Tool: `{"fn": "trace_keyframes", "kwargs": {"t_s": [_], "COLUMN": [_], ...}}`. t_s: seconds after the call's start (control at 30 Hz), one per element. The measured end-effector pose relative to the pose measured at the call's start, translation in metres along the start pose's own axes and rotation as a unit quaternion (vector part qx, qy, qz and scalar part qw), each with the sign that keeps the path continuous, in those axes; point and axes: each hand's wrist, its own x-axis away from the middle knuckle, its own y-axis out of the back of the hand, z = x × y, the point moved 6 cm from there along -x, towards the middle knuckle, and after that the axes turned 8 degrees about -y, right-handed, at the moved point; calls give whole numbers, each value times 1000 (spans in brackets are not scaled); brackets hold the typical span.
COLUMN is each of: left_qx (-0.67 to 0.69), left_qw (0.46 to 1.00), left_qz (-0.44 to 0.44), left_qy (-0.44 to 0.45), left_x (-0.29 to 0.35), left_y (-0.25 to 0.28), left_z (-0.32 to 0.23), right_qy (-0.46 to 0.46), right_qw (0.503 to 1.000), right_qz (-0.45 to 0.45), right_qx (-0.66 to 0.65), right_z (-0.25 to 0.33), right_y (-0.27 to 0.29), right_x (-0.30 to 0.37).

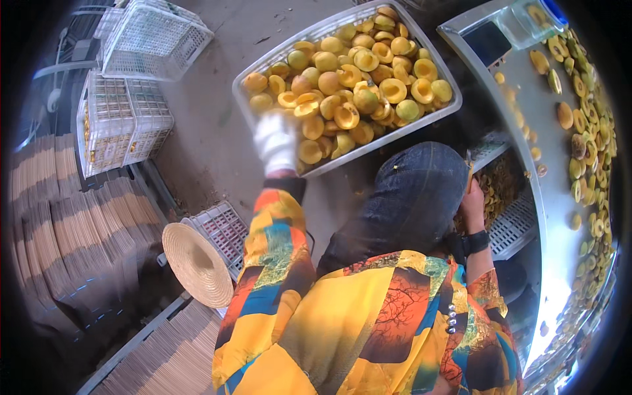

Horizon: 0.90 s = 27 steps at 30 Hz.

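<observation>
My left hand [275,141], in a white glove, is at the near left edge of a white plastic crate [454,102]. Motion blurs its fingers, so their grip is unclear. The crate is heaped with yellow-orange stone fruit [345,115], like peaches or apricots, many halved with hollow centres. Beside my right knee, my bare right hand [471,204] is closed around a thin, upright tool [470,163]; its kind is not clear. Below that hand sits a bin of dark, small pieces [497,187], partly hidden.
On the right, a metal table [533,164] carries many fruit halves [586,145] and a clear tub [523,29]. White crates [125,122] are stacked at the far left. Flattened cardboard [85,230] lies in stacks below them. A straw hat [196,264] rests against another crate [220,230].
</observation>
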Motion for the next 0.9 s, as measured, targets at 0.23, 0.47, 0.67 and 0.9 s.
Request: {"fn": "trace_keyframes", "kwargs": {"t_s": [0.23, 0.47, 0.67, 0.9], "left_qx": [-15, -165, -70, -27], "left_qw": [974, 976, 973, 986], "left_qz": [134, 54, 218, 115], "left_qy": [180, 134, 4, 114], "left_x": [-31, -15, -11, -25], "left_y": [-37, 12, -17, -53], "left_z": [66, 36, 20, 51], "right_qy": [23, -36, -39, -12], "right_qw": [999, 998, 992, 998], "right_qz": [-6, 19, 24, 14], "right_qx": [-31, -41, -117, -63], "right_z": [-15, -14, -12, -21], "right_y": [-13, -5, -6, -7], "right_x": [-9, -4, -2, -7]}}
